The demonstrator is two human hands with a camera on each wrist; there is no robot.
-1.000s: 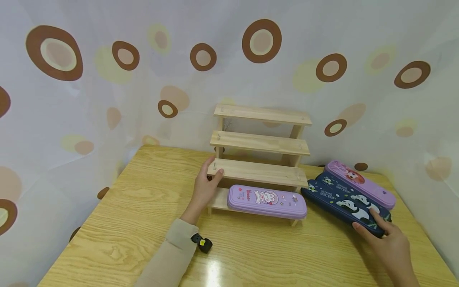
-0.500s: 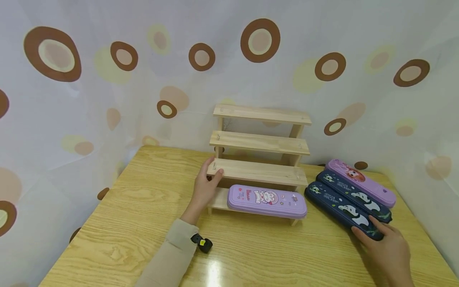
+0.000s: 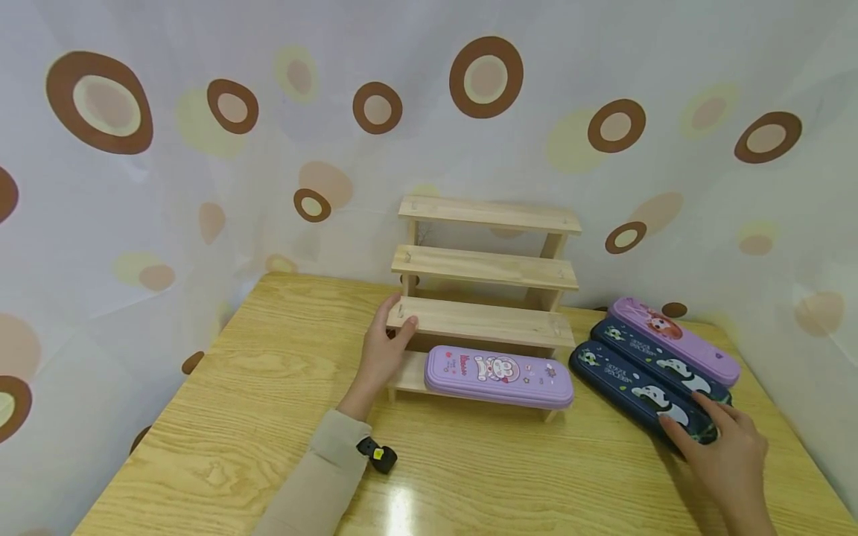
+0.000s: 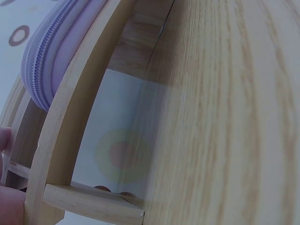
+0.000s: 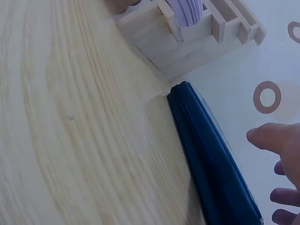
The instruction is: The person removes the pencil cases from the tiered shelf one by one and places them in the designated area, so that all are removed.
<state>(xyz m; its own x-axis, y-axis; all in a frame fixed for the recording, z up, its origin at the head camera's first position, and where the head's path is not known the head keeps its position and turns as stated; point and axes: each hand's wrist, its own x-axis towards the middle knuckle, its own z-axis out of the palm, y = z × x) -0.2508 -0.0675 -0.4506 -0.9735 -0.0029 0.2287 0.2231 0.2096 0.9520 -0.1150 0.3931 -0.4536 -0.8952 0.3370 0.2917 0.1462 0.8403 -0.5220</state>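
A stepped wooden rack (image 3: 482, 318) stands near the patterned wall. My left hand (image 3: 382, 344) grips the left end of its second step from the bottom, thumb on top. On the lowest step lies a lilac pencil case (image 3: 499, 376) with a cartoon print; its zip side shows in the left wrist view. My right hand (image 3: 727, 454) hovers at the near end of the front navy panda pencil case (image 3: 626, 381). In the right wrist view its thumb and loosely bent fingers are apart from that navy case (image 5: 211, 159).
Behind the front navy case lie a second navy panda case (image 3: 637, 348) and a purple case (image 3: 704, 356) with a girl print, side by side. The wooden table (image 3: 281, 402) meets a cloth wall (image 3: 429, 74) with ring patterns at back and sides.
My right hand has lowered the front navy pencil case onto the table, beside the second one, and let go of it. The left hand has stayed on the rack.
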